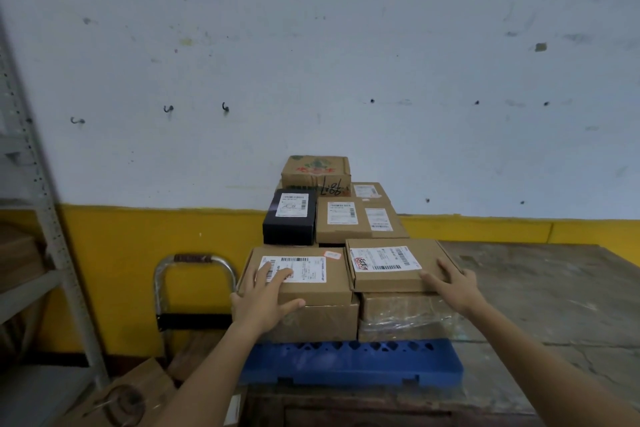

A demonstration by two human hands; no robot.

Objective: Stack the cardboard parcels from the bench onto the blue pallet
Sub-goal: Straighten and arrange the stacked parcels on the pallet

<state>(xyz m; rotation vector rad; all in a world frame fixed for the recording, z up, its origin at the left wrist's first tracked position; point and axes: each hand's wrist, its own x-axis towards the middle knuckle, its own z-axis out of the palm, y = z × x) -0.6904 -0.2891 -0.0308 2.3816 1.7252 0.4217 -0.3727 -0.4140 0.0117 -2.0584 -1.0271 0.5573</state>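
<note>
Both hands lie flat and open: left hand (pixel 265 295) spread on the front-left parcel (pixel 311 291), right hand (pixel 452 282) touching the front-right parcel (pixel 388 281). Both parcels top the stack on the blue pallet (pixel 349 369), lower centre. Looks like squaring-up; next, nudge the edges flush.

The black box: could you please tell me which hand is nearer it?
Left. The left hand rests on the parcel directly before the black box; the right hand sits farther right.

hands (pixel 264 302) flat on parcels (pixel 388 281), blue pallet (pixel 349 367)
</note>
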